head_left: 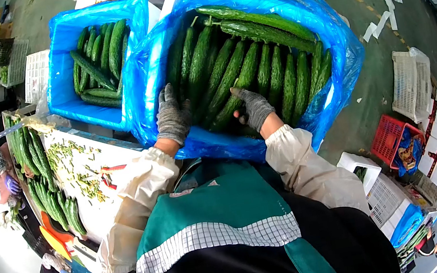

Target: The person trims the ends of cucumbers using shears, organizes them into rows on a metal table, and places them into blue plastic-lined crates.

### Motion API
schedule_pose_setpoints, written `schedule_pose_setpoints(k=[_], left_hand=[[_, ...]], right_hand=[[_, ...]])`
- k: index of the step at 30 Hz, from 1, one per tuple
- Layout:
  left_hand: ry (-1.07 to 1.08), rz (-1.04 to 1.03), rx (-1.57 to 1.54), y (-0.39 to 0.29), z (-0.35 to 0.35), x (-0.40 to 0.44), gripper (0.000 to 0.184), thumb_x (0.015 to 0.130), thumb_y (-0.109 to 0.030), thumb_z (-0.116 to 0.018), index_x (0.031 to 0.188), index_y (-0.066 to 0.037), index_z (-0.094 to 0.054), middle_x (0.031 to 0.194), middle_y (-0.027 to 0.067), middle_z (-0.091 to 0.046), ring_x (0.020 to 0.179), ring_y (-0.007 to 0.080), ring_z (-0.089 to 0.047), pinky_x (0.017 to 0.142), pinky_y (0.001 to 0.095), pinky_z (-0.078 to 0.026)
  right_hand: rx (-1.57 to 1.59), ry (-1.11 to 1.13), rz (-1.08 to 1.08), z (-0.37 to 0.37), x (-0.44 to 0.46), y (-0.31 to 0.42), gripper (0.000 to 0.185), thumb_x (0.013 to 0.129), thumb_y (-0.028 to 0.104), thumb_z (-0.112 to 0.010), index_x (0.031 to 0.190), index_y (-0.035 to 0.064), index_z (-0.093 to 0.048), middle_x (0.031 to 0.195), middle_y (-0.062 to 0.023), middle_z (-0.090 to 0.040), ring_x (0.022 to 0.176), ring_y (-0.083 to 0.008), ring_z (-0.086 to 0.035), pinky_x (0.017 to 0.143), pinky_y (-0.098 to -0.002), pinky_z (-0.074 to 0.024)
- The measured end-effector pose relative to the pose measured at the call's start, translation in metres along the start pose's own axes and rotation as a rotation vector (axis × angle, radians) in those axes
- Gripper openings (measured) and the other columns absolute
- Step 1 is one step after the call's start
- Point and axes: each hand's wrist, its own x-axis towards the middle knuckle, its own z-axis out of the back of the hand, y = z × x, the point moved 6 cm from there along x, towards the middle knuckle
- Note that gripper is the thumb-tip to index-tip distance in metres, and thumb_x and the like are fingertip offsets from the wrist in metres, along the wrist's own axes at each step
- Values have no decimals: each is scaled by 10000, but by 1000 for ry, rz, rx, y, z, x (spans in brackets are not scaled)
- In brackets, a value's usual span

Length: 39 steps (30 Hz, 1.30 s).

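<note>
On our left hand [173,118] and right hand [255,109] we wear grey knitted gloves [171,126]. Just behind the grip come loose, wrinkled cream oversleeves [147,181]; farther back, a green apron [207,203] with a white, dark-checked band [219,240] and green straps [313,263] over black clothing [341,237].

Single head view, fisheye-wide: from above apron [214,210], facing forward, steeply down; left hand [173,116], right hand [255,108] close, floor [355,118] farther.
</note>
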Motion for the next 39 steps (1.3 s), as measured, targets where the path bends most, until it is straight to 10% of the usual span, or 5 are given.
schedule_pose_setpoints(k=[7, 13, 23, 30, 39], left_hand=[[-20, 197, -31, -16, 6, 11, 678, 758, -341, -579, 1278, -10, -297, 1223, 255, -393, 1119, 397, -411, 929, 442, -353], [32, 256, 177, -34, 10, 24, 670, 745, -393, -577, 1236, 3, -349, 1184, 275, -411, 1108, 404, -416, 939, 431, -344], [-145, 442, 134, -33, -8, 10, 850, 692, -494, -632, 1322, -60, -262, 1325, 239, -257, 1217, 394, -281, 996, 429, -289], [24, 556, 205, -39, 1, 18, 761, 681, -419, -662, 1290, -116, -320, 1326, 173, -263, 1231, 328, -281, 960, 450, -328], [85, 499, 162, -36, 2, 21, 795, 642, -366, -704, 1283, -99, -317, 1320, 162, -300, 1235, 307, -299, 981, 423, -320]], right_hand=[[-260, -20, 167, -11, -6, 6, 433, 746, 351, -655, 996, 18, -539, 804, -81, -571, 443, -164, -506, 367, -280, -368], [-150, 37, 520, -26, 3, 10, 352, 761, 307, -641, 927, -2, -612, 884, -98, -622, 781, -169, -591, 647, -284, -478], [231, 130, 138, -24, 40, -7, 556, 723, 334, -659, 1173, 63, -476, 1226, -131, -481, 1121, -245, -434, 923, -397, -352], [606, 842, -39, -44, 42, 2, 449, 799, 383, -557, 1151, 117, -473, 1174, -100, -515, 1096, -289, -442, 972, -464, -300], [370, 331, 60, -39, 64, -6, 582, 717, 315, -680, 1215, 148, -429, 1201, -89, -485, 1087, -278, -446, 949, -467, -324]])
